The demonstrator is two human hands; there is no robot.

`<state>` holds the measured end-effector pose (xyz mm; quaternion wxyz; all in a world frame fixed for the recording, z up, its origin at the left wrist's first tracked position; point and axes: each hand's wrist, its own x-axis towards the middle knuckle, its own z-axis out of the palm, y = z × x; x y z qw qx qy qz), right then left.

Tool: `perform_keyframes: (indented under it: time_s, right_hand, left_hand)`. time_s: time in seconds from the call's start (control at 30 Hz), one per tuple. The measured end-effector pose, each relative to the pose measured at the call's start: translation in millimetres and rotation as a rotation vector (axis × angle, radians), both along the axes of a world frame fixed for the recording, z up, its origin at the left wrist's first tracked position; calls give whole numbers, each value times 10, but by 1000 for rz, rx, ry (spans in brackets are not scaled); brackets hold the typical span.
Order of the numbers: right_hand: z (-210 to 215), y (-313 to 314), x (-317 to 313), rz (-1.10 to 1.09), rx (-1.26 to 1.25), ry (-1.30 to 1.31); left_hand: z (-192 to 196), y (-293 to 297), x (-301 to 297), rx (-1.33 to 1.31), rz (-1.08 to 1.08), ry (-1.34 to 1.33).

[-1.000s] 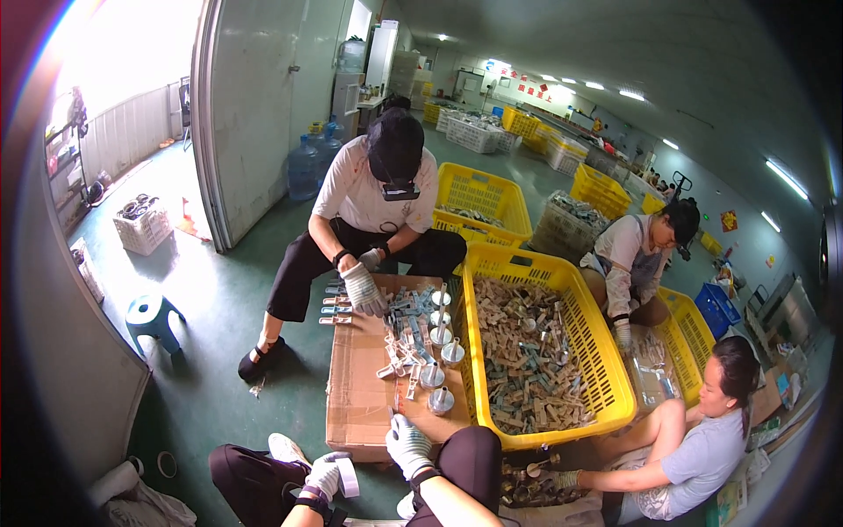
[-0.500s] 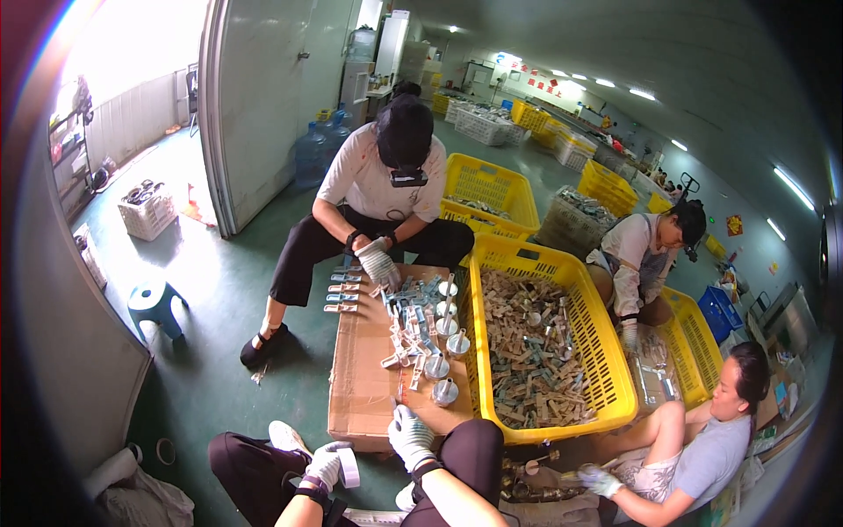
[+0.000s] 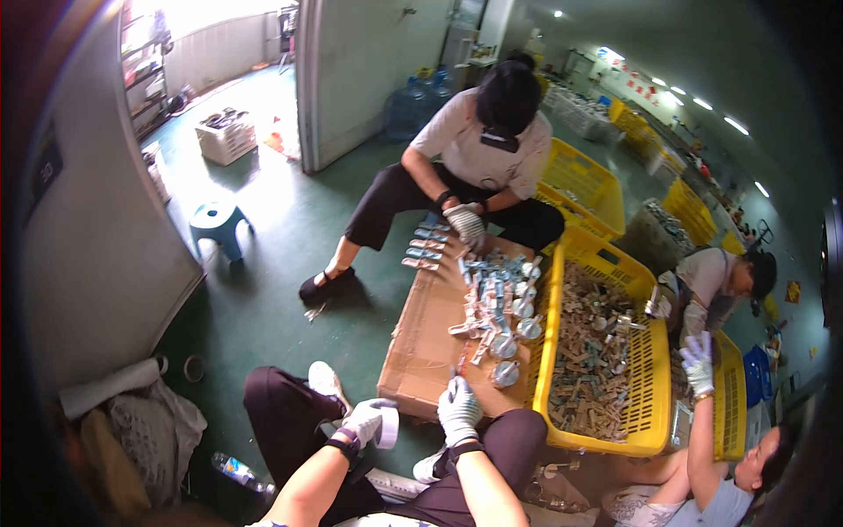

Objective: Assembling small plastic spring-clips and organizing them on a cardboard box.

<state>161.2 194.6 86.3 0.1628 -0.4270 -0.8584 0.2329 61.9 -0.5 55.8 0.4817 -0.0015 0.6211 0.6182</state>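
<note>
My left hand [image 3: 362, 420], in a striped work glove, is closed on a roll of pale tape [image 3: 387, 427] above my knee, left of the cardboard box [image 3: 420, 351]. My gloved right hand [image 3: 459, 411] is at the box's near edge, fingers pinched together. A thin dark tip shows above them, too small to name. Beyond this hand lies a heap of flat tan and blue-grey clip-like pieces [image 3: 488, 294] on the box. Round metal parts with stems [image 3: 504, 375] line its right side. Across the box, a co-worker's gloved hands [image 3: 467, 224] are by a row of similar pieces [image 3: 425, 249].
A yellow crate [image 3: 650, 417] full of such pieces stands right of the box. Two more people sit on the right; one raises a gloved hand [image 3: 698, 364]. A blue stool [image 3: 219, 227], a plastic bottle [image 3: 239, 472] and a tape roll [image 3: 194, 368] stand or lie on the left floor.
The view has swung left, so the scene sits farther right. The person at lower right has raised a gloved arm toward the crate. My hands keep much the same hold.
</note>
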Motion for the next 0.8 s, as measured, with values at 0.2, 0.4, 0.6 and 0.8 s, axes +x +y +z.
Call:
perform_keyframes:
  time_s: [0.2, 0.4, 0.6, 0.8]
  right_hand:
    - [-47, 13, 19, 15, 23, 42]
    - [-32, -4, 14, 11, 0, 0]
    - [-35, 7, 43, 17, 7, 51]
    - [35, -29, 18, 24, -12, 28]
  left_hand:
    - [83, 15, 10, 31, 2, -14]
    - [48, 15, 13, 32, 19, -30]
    - [6, 30, 14, 40, 24, -46]
    - [8, 2, -21, 50, 27, -84]
